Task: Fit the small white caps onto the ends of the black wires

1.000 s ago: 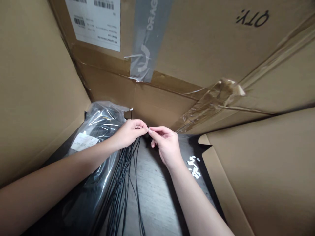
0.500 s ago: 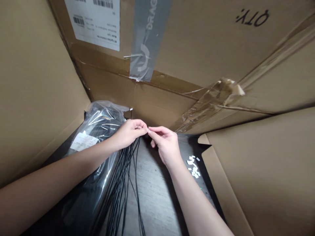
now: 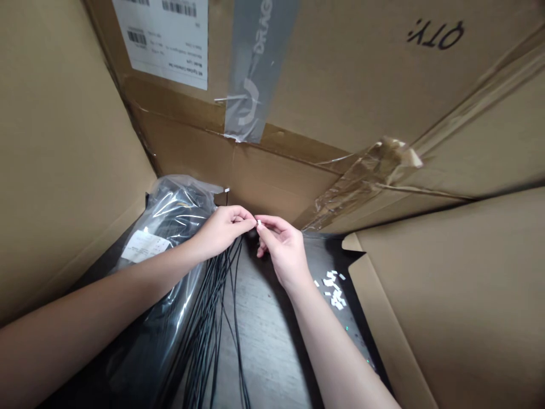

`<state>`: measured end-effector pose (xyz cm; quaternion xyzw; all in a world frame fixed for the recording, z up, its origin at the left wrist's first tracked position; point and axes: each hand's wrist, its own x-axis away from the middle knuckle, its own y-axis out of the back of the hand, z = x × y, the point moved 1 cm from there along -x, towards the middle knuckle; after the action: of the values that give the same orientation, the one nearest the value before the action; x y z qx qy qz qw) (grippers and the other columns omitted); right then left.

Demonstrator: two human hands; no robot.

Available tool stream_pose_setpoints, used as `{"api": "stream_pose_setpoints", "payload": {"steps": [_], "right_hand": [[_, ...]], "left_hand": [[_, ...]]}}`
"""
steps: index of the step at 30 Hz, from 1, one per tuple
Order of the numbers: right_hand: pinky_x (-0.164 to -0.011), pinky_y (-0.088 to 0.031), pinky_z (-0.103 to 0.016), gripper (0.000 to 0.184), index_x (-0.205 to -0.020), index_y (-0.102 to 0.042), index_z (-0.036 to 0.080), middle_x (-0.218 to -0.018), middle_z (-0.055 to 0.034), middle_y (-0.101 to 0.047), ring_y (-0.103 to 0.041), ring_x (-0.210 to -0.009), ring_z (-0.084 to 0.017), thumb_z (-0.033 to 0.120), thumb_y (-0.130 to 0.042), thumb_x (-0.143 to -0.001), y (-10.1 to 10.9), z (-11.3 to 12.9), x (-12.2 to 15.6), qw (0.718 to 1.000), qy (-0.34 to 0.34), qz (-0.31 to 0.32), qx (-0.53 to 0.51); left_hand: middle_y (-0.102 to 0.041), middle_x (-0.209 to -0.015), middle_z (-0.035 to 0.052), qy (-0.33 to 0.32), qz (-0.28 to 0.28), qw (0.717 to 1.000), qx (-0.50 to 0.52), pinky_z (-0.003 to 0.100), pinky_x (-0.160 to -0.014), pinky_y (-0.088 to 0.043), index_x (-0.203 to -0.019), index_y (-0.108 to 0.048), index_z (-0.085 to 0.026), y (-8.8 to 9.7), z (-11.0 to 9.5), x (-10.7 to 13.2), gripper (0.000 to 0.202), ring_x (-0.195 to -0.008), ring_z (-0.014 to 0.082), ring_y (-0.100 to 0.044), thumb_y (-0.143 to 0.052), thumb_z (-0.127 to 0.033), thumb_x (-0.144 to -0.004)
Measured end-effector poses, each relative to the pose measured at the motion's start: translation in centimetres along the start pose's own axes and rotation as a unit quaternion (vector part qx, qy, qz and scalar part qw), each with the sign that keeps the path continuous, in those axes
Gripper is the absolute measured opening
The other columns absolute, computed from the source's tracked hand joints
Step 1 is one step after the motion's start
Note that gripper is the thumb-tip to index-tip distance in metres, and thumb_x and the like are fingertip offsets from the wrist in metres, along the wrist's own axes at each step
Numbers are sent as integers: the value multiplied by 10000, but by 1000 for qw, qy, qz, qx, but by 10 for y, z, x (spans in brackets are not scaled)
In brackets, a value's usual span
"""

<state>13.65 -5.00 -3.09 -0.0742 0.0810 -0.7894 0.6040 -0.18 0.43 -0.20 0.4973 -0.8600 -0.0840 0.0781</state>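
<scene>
My left hand (image 3: 223,230) is closed round the top ends of a bunch of thin black cables (image 3: 215,318) that hang down toward me over a grey wood-grain surface (image 3: 264,346). My right hand (image 3: 283,250) meets it fingertip to fingertip, pinching a tiny white piece (image 3: 258,223) at a cable end. Both hands work low between cardboard walls.
A clear plastic bag of black cables (image 3: 170,227) with a white label lies to the left. Several small white bits (image 3: 334,287) are scattered on a black mat at the right. Cardboard boxes (image 3: 361,85) close in behind, left and right, one with torn tape (image 3: 370,170).
My right hand has shifted slightly left and up toward the left hand's fingertips, uncovering more of the white bits. The left hand and cables stay put.
</scene>
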Motion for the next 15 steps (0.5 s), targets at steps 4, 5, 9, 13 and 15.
{"api": "stream_pose_setpoints", "payload": {"steps": [4,5,9,13,15], "right_hand": [[-389,-476,-226,283,-859,-702,157,-536,46,-551,-476,-444,-91,400,-759,-726,-1,1,1,1000,-5,4,18],[-389,-473,-225,274,-838,-694,158,-508,54,-536,-473,-427,-90,398,-759,-725,-1,1,1,1000,-4,1,20],[-383,-450,-214,276,-808,-645,168,-489,64,-530,-480,-388,-86,422,-732,-743,1,-1,0,999,-2,-11,43],[-389,-439,-202,290,-808,-598,179,-494,69,-527,-491,-380,-84,457,-676,-788,1,-2,0,997,2,-12,74],[-384,-431,-197,295,-813,-577,184,-493,72,-524,-486,-370,-81,470,-652,-806,1,-3,0,996,5,-16,83]], "left_hand": [[-643,-712,3,-23,8,1000,8,237,-631,-407,-809,-652,-132,-1,4,-2,193,-667,114,-561,-641,-323,-823],[-641,-711,3,-26,9,1000,1,239,-632,-406,-803,-649,-133,-1,5,-2,192,-670,116,-562,-640,-325,-822],[-627,-709,2,-29,-3,999,-31,251,-638,-400,-773,-633,-144,-2,10,-3,170,-679,126,-554,-624,-308,-816],[-618,-698,0,-25,-6,999,-33,256,-639,-396,-745,-629,-144,-2,10,-3,177,-664,125,-542,-624,-314,-798],[-605,-680,-8,-20,-9,999,-27,248,-620,-385,-728,-623,-143,-2,7,-2,168,-640,114,-523,-625,-301,-787]]}}
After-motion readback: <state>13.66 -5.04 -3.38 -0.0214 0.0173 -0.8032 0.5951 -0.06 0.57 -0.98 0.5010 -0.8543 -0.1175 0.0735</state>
